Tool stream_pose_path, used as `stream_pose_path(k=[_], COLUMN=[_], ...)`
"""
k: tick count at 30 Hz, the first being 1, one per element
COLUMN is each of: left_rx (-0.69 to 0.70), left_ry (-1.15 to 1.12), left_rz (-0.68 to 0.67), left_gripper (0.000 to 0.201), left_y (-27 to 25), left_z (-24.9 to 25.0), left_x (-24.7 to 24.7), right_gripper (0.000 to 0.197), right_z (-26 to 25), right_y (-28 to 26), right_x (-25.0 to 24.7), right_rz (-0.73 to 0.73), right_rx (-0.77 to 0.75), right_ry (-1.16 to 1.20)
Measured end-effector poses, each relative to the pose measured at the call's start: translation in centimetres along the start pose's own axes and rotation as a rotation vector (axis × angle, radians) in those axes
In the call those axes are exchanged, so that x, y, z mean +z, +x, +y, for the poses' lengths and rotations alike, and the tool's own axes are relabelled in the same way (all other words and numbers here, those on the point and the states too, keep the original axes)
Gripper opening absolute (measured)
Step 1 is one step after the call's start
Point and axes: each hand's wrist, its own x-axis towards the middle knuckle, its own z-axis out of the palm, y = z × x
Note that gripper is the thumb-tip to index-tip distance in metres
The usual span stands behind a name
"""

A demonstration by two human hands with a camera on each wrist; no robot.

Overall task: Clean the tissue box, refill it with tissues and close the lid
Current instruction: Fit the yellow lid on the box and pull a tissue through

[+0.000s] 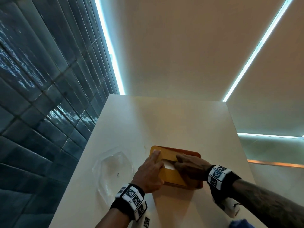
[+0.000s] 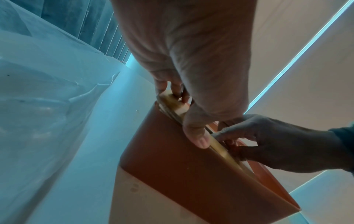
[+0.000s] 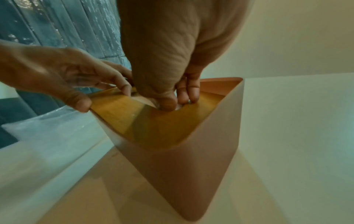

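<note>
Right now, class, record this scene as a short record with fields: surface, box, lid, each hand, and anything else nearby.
surface: white table
box: orange tissue box, standing on the table
lid: wooden lid set in the box top, white tissue showing in its slot
left hand: fingers laid flat on the lid's left end
right hand: fingers reaching into the slot at the tissue
nearby: clear plastic wrap, left of the box

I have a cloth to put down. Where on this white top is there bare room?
Bare: beyond the tissue box toward the far edge of the white top, and right of the box. Crowded: clear plastic wrap on its left, left hand and right hand on the lid.
</note>
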Motion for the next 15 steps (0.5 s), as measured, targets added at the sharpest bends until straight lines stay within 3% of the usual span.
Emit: stream_pose_path(k=[10,13,15], left_rx=[-0.014,-0.015,-0.016], left_ry=[0.007,-0.004,-0.005], left_rz=[-0.015,-0.02,-0.021], left_gripper=[0.047,0.05,0.05], left_y=[0.0,0.0,0.0], left_z=[0.0,-0.1,-0.1], left_x=[0.0,0.0,0.1], right_gripper=[0.021,0.006,0.013], right_z=[-0.7,-1.0,-0.9], right_y=[0.8,0.3,0.2], right_x=[-0.9,-0.7,-0.1], right_rz=[0.06,0.195,0.316], right_rx=[0.023,0.066,0.13], right_ry=[0.075,0.242,0.446])
